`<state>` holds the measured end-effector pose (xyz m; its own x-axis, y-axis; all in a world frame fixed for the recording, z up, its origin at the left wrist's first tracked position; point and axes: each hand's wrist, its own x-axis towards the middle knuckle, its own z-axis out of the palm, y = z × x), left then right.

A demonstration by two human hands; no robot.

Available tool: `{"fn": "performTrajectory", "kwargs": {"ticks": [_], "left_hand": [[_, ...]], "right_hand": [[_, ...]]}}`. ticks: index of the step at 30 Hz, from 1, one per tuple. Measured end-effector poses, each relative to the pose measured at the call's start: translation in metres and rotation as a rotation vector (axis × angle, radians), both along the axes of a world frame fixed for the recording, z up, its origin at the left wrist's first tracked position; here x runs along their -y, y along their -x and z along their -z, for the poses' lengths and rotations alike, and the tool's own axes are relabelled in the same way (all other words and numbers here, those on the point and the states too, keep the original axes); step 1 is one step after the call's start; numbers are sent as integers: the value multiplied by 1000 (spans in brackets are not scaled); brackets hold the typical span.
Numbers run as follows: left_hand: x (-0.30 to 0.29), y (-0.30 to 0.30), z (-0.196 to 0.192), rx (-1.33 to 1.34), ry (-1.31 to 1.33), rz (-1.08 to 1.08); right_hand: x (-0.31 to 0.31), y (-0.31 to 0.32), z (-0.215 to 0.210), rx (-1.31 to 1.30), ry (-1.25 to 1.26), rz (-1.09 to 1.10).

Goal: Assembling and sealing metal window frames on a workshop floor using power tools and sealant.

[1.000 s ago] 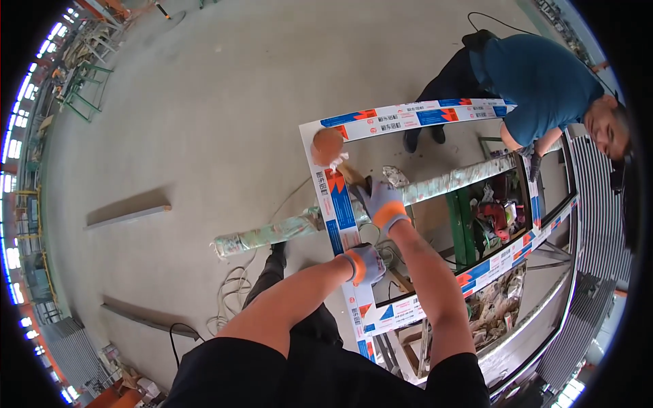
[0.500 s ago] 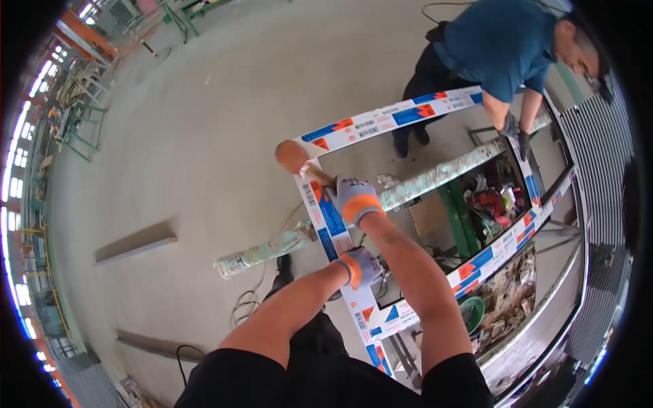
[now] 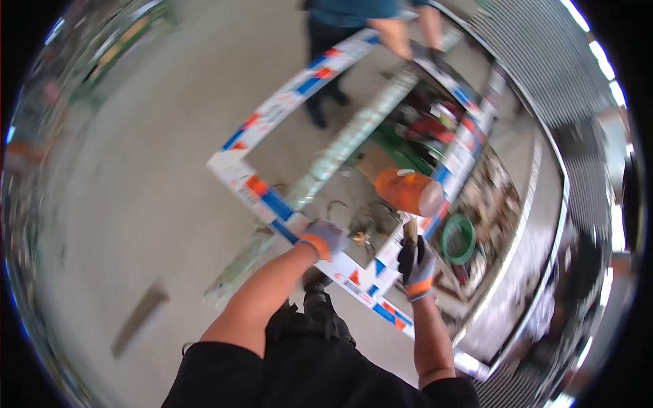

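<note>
My right hand (image 3: 419, 269), in a grey and orange glove, is closed round the wooden handle of a mallet (image 3: 407, 192). The mallet's thick orange head is raised over the near right part of a rectangular window frame (image 3: 228, 165). White film with blue and red print covers the frame. My left hand (image 3: 326, 239), gloved alike, is wrapped round the frame's near left bar; its fingertips are partly hidden. The frame lies across a plastic-wrapped beam (image 3: 354, 139).
Across the frame stands a co-worker (image 3: 354, 13), a gloved hand on its far crossbar. A green basket (image 3: 458, 239) sits among scraps at right. Curved metal bars (image 3: 559, 204) run beyond it. A loose bar (image 3: 139, 318) lies on the floor at left.
My right hand has swung the mallet from the frame's far left corner to the near right side. My left hand stays on the near left bar. The whole view has turned and blurred.
</note>
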<state>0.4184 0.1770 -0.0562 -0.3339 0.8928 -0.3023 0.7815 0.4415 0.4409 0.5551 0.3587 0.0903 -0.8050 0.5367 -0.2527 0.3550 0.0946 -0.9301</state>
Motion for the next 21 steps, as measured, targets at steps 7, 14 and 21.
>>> {"fn": "performTrajectory", "kwargs": {"ticks": [7, 14, 21], "left_hand": [[-7, -8, -6, -94, 36, -86], [-8, -9, -7, -168, -9, -89], [-2, -5, 14, -226, -48, -123]], "right_hand": [[68, -169, 49, 178, -668, -119], [78, -161, 34, 502, -543, 34], [-53, -60, -48, -140, -704, 389]]}}
